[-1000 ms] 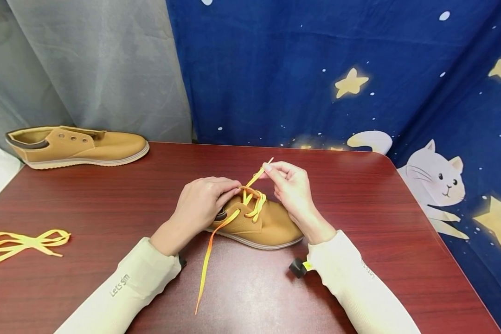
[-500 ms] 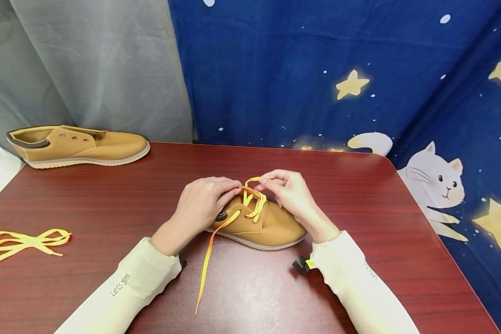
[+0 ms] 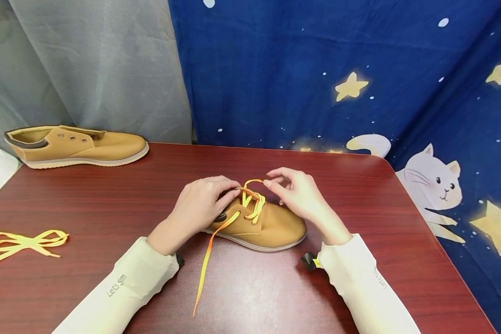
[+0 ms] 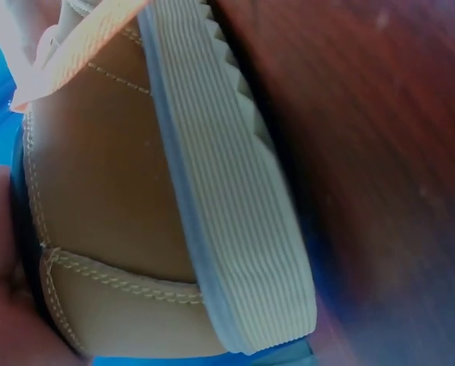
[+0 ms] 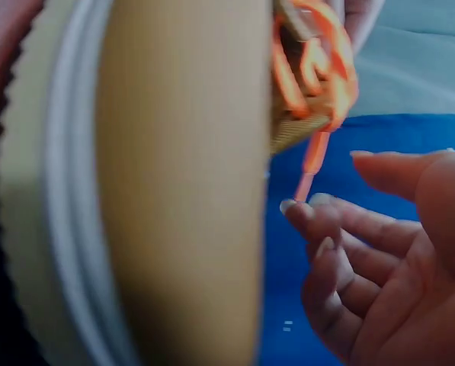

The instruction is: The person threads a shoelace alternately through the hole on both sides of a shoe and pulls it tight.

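A tan lace-up shoe (image 3: pixel 281 227) stands on the table with its toe to the right. A yellow-orange shoelace (image 3: pixel 256 208) runs through its eyelets, one long end hanging down the near side. My left hand (image 3: pixel 202 199) grips the shoe at the collar and tongue, its thumb and fingertips by the top edge. My right hand (image 3: pixel 298 192) is above the toe. In the right wrist view the shoelace's other end (image 5: pixel 312 156) meets its curled fingertips (image 5: pixel 299 213), while the thumb stands apart. The left wrist view shows the shoe's heel side and sole (image 4: pixel 227 206) up close.
Another tan shoe (image 3: pixel 121 146), unlaced, stands at the table's back left. A looped yellow shoelace (image 3: pixel 25 241) lies at the left. Grey and blue curtains (image 3: pixel 275 74) hang behind the dark red table (image 3: pixel 359 185).
My right hand lowered with the lace end, which went from straight to a small arch, then shifted right as its thumb and index parted. The left hand stayed at the collar.
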`<state>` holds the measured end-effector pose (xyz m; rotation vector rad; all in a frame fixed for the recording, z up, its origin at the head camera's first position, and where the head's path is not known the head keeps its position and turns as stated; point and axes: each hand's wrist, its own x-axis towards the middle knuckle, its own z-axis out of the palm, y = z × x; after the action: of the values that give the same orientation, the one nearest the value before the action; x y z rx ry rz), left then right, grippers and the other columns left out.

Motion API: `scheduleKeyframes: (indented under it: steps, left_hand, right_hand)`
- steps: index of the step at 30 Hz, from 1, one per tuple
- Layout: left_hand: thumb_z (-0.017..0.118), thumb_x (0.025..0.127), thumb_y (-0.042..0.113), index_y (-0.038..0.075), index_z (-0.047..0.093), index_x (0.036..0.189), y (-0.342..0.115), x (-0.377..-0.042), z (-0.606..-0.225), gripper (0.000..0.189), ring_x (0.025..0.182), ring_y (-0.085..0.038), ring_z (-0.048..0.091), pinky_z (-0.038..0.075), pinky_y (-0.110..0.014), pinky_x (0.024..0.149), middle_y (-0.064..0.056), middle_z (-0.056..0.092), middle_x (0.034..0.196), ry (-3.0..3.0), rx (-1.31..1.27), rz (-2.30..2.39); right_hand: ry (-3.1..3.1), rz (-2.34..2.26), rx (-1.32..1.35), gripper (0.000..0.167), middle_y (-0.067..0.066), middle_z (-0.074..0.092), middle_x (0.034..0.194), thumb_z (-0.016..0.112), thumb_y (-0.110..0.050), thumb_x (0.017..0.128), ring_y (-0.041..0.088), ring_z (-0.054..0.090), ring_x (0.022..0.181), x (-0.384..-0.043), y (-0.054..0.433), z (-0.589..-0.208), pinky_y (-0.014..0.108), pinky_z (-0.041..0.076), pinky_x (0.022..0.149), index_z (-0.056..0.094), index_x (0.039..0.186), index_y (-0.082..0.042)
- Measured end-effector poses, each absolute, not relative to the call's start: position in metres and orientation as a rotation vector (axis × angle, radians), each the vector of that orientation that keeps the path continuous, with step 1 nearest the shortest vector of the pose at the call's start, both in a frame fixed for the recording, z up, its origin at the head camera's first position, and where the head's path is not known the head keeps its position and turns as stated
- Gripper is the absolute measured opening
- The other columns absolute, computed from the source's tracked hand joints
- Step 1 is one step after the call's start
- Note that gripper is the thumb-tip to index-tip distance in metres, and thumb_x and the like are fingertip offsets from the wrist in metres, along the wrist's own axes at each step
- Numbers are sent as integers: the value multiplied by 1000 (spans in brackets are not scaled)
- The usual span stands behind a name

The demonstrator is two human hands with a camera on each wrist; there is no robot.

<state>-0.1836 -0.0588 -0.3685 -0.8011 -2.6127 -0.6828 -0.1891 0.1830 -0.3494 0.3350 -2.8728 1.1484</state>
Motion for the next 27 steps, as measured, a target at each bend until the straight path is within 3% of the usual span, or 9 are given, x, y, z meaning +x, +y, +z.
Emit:
scheduleKeyframes:
  steps: [8,10,14,16,19,23,27]
  left_hand:
    - [67,97,29,22,73,117,-64,-184,-359,21,101,-14,71,57,-42,88,6,75,111,-2713,-865,-711]
    - [66,98,30,21,72,120,-69,-185,-356,24,107,-16,70,55,-44,92,4,74,116,-2756,-885,-729]
    - [63,99,39,21,67,129,-86,-188,-349,35,120,-19,65,50,-47,103,2,70,127,-2883,-920,-757]
    - [67,95,47,21,63,134,-95,-189,-347,47,125,-19,62,48,-47,106,2,67,132,-2946,-954,-774]
    - [78,81,57,23,55,143,-106,-189,-347,74,127,-18,59,47,-47,107,3,62,137,-3017,-1013,-771]
    - [92,64,51,23,44,151,-111,-187,-350,104,121,-19,61,50,-48,100,2,61,135,-3034,-1075,-679]
    - [97,59,39,21,40,154,-108,-188,-353,112,113,-20,63,53,-46,95,0,61,130,-3024,-1078,-612]
  right_hand:
    - [-2902,857,501,23,-4,74,88,71,-39,93,11,64,71,-170,191,-323,30,52,68,74,107,-21]
    - [-2942,732,572,29,-5,74,93,73,-42,91,11,65,77,-166,193,-321,31,53,73,73,111,-20]
    - [-3015,488,695,52,-1,74,115,76,-50,86,17,69,103,-159,195,-322,40,55,92,69,125,-16]
    - [-3052,427,729,60,2,72,123,77,-52,84,20,68,114,-157,192,-324,43,53,99,66,129,-14]
    - [-3116,393,744,71,5,70,128,80,-53,80,22,66,120,-153,185,-328,44,51,103,62,134,-11]
    - [-3198,386,710,83,5,67,130,85,-55,73,23,64,120,-149,173,-336,44,51,103,58,138,-12]
    - [-3261,311,621,97,5,65,128,89,-61,62,25,65,116,-145,161,-348,47,54,96,53,137,-12]
